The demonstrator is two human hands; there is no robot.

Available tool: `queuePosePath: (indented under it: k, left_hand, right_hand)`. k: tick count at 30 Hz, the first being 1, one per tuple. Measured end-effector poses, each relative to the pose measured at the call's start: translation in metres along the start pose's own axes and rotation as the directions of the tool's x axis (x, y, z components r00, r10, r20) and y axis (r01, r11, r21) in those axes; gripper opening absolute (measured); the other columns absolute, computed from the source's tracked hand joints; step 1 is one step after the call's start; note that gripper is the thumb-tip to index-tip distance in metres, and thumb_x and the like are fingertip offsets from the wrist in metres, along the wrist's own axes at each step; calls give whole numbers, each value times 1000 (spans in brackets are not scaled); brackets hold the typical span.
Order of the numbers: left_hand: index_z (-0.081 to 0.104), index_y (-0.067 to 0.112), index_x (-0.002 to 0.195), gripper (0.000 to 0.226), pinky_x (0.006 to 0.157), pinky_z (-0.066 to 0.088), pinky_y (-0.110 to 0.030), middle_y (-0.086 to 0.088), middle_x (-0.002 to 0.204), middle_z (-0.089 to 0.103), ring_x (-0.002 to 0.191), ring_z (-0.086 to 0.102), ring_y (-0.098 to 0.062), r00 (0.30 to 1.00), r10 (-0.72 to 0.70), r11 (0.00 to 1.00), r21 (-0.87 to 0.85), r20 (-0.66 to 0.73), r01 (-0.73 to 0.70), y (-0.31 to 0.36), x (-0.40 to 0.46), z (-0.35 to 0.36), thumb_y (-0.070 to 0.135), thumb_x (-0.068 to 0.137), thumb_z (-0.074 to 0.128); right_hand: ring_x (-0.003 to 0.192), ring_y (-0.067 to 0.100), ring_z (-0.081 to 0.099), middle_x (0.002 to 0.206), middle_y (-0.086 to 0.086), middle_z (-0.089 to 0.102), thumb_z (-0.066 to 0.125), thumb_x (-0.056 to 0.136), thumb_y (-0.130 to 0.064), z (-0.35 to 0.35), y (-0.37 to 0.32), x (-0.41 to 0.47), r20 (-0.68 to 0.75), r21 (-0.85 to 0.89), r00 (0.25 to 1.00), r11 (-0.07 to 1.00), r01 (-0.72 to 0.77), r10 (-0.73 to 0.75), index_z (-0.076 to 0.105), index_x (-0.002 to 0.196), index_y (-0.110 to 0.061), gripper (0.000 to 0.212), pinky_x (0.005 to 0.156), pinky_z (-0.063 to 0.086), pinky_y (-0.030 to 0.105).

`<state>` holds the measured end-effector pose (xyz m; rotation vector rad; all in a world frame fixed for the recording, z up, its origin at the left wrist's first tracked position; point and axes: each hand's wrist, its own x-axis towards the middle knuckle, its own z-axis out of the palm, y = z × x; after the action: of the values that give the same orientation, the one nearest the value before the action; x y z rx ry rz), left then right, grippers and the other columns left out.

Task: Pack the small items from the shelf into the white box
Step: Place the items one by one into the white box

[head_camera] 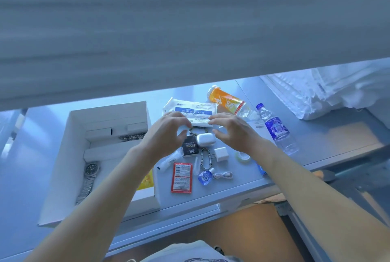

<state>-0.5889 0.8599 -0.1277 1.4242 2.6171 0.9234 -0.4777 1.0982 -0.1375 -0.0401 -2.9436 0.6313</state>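
Note:
The white box (63,156) lies open at the left, with a metal watch (90,172), white inner boxes and a yellow packet (146,179) in it. To its right, small items lie on the shelf (320,135): a mask packet (190,112), a white earbud case (205,139), a black card box (190,149), a white plug (220,154), a chain (205,159), a red sachet (182,177), a small blue bottle (205,177) and a white cable (222,175). My left hand (166,133) and my right hand (232,131) hover over them, with curved fingertips at the mask packet's near edge. Neither hand grips anything.
An orange bottle (228,100) and a water bottle (274,129) lie at the back right, with a tape roll (242,156) near my right forearm. White plastic bags (327,93) are piled at the far right. An upper shelf board (190,29) overhangs the whole scene.

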Motion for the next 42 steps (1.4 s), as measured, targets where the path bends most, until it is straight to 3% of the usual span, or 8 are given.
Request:
queuePosePath:
  k: [3, 7, 11, 16, 27, 33, 42]
  left_hand:
    - [75, 19, 102, 15, 92, 51, -39, 4, 108, 68, 105, 62, -20, 999, -21, 1000, 1, 36, 21, 12, 9, 16, 13, 91, 68]
    - [75, 21, 101, 14, 82, 44, -28, 4, 105, 67, 100, 62, -18, 997, -35, 999, 27, 65, 33, 23, 19, 33, 14, 91, 70]
    - [75, 21, 105, 17, 86, 48, -33, 4, 109, 67, 99, 58, -16, 992, -79, 996, 44, 98, 75, 29, 27, 45, 14, 91, 69]
    - [74, 23, 107, 17, 80, 46, -31, 7, 110, 65, 91, 53, -11, 983, -132, 988, 91, 125, 121, 30, 34, 53, 17, 91, 69]
    - [73, 22, 102, 15, 84, 53, -40, 5, 103, 67, 94, 62, -20, 959, -271, 951, 173, 80, 255, 25, 0, 37, 15, 91, 66]
    - [73, 25, 102, 16, 81, 53, -40, 7, 102, 67, 97, 62, -18, 941, -329, 931, 196, 85, 308, 45, -30, 46, 18, 92, 64]
    - [66, 28, 116, 28, 82, 49, -35, 7, 109, 61, 108, 56, -18, 891, -419, 897, 234, 173, 376, 70, -68, 105, 44, 95, 57]
  right_hand:
    - [130, 17, 58, 136, 0, 67, 68, 94, -16, -1, 25, -10, 30, -12, 999, 999, -38, 39, 73, 125, -13, 32, 113, 42, 34]
    - [128, 15, 59, 135, -3, 67, 69, 92, -16, 1, 55, -21, 63, -4, 992, 994, -105, 105, 72, 125, -17, 33, 108, 41, 27]
    - [125, 17, 60, 133, -3, 67, 69, 91, -16, 4, 79, -25, 101, 16, 984, 989, -148, 146, 72, 125, -17, 33, 107, 43, 28]
    - [125, 18, 60, 134, -3, 66, 69, 91, -16, 7, 95, -22, 156, 40, 977, 988, -152, 144, 71, 125, -17, 34, 107, 43, 29]
    - [123, 20, 58, 126, -3, 68, 74, 83, -13, 37, 58, -22, 202, 211, 965, 970, 122, -165, 74, 116, -15, 34, 106, 44, 40]
    - [112, 21, 57, 117, -7, 68, 77, 77, -23, 58, 21, -36, 252, 171, 891, 924, 343, -378, 76, 111, -21, 34, 97, 42, 40]
    - [97, 19, 53, 94, -9, 63, 69, 84, -30, 70, 22, -47, 232, 112, 925, 953, 283, -302, 77, 91, -25, 12, 94, 40, 40]
